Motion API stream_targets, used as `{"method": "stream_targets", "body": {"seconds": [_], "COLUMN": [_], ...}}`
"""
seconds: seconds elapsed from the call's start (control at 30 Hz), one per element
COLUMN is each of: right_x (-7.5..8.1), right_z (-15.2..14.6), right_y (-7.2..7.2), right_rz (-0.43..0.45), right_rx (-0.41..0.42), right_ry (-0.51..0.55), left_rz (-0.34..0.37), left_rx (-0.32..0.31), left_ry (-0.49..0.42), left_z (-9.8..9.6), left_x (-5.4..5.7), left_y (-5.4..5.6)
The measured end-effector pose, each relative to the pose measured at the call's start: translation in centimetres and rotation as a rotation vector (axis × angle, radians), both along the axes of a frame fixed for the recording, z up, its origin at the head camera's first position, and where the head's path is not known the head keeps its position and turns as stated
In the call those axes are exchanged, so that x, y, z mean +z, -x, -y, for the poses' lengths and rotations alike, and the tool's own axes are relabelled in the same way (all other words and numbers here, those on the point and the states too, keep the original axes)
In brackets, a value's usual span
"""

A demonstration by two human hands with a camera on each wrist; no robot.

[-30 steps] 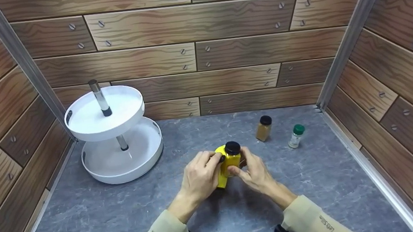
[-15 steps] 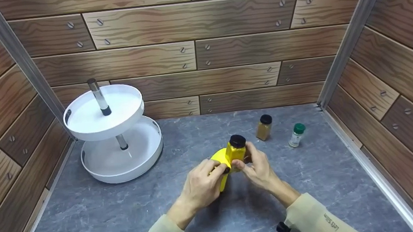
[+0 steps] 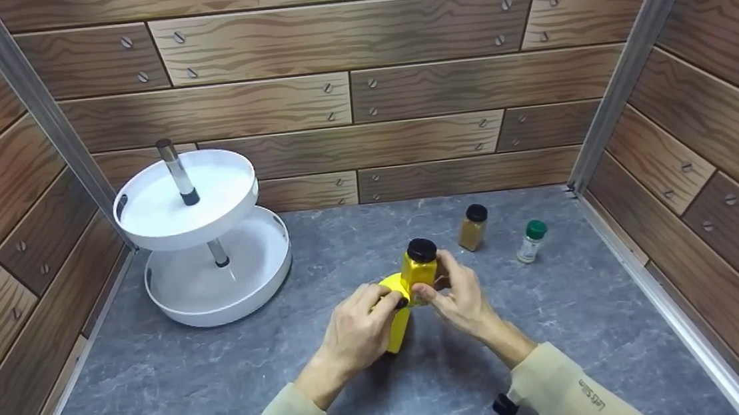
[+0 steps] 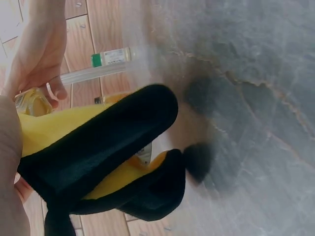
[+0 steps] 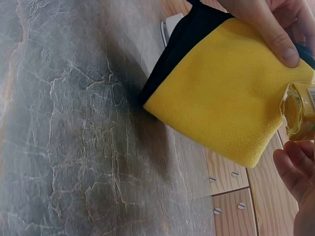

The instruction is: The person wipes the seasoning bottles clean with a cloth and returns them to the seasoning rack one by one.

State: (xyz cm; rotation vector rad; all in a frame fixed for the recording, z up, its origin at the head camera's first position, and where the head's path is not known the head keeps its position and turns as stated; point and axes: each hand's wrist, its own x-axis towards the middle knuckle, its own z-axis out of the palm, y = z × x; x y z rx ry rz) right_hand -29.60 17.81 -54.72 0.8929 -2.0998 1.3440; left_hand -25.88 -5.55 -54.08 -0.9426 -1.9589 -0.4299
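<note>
My left hand (image 3: 357, 329) pinches a yellow cloth with a dark border (image 3: 399, 333), pressed to the near-left side of a square spice jar (image 3: 420, 271). The jar has a black lid and yellow contents. My right hand (image 3: 461, 300) grips the jar from the right, thumb in front, lid upward. The cloth (image 5: 211, 98) hangs folded above the tabletop in the right wrist view, and the jar's base (image 5: 294, 110) shows beside it. In the left wrist view the cloth's dark border (image 4: 108, 137) hides part of the jar (image 4: 32, 102).
Behind, on the grey tabletop (image 3: 320, 252), stand a black-capped jar of brown powder (image 3: 472, 230) and a smaller green-capped spice jar (image 3: 531, 244). A two-tier white round tray stand (image 3: 218, 312) is at the left. Wood-patterned walls (image 3: 353, 95) enclose three sides.
The jar has shifted slightly away and up, and more of its yellow side shows. My left fingers and the cloth have slid lower along it. The other jars and the stand have not moved.
</note>
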Motion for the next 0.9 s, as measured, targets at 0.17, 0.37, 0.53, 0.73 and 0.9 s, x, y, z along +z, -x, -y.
{"method": "stream_targets", "body": {"seconds": [0.17, 0.37, 0.53, 0.73, 0.9], "right_x": [-0.1, -0.2, -0.4, -0.4, -0.4], "right_z": [0.1, 0.3, 0.5, 0.6, 0.6], "right_y": [-0.3, -0.6, -0.6, -0.7, -0.8], "right_rz": [0.009, 0.006, -0.029, -0.104, -0.110], "right_rx": [0.005, 0.021, 0.022, -0.056, -0.064], "right_ry": [0.002, -0.018, -0.041, -0.082, -0.096], "left_rz": [-0.006, 0.000, 0.015, 0.034, 0.074], "left_rx": [0.003, 0.027, 0.050, 0.053, 0.057], "left_ry": [-0.028, -0.086, -0.119, -0.133, -0.168], "left_z": [-0.1, 0.0, 0.3, 0.6, 0.6], "left_x": [0.5, 1.2, 1.5, 1.4, 1.5], "left_y": [0.3, 0.7, 0.9, 0.9, 0.9]}}
